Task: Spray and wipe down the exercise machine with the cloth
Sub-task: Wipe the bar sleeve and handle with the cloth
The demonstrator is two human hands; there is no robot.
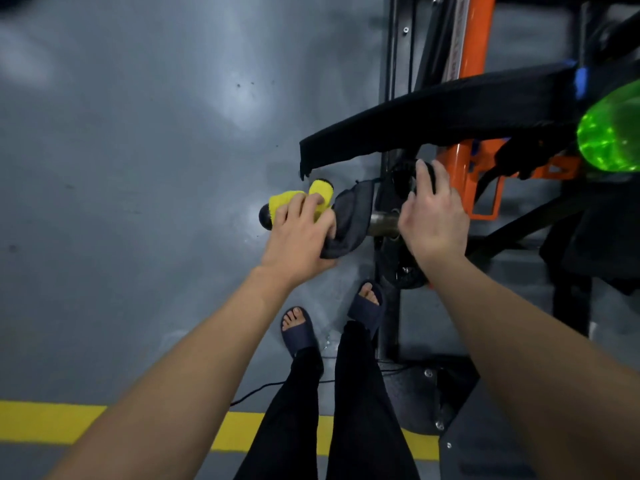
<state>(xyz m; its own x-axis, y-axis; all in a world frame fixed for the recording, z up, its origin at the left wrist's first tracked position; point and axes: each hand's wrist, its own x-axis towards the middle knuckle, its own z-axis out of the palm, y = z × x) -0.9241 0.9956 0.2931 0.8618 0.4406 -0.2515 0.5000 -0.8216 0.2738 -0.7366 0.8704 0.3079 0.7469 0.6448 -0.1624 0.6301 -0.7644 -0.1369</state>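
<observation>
An orange and black exercise machine (467, 64) fills the right side. A metal bar (382, 221) sticks out from it to the left, ending in a black cap (265, 216). A yellow and grey cloth (349, 216) is wrapped over this bar. My left hand (299, 237) grips the cloth around the bar. My right hand (433, 216) rests on the machine where the bar joins a black disc (401, 178), its fingers curved over that part. A green spray bottle (609, 129) sits at the right edge, on or behind the machine.
A black padded arm (433, 123) of the machine reaches over the bar. My legs and dark slippers (301, 334) stand just below my hands. Grey floor (138, 168) spreads left, with a yellow line (52, 420) and a thin black cable (256, 393) near my feet.
</observation>
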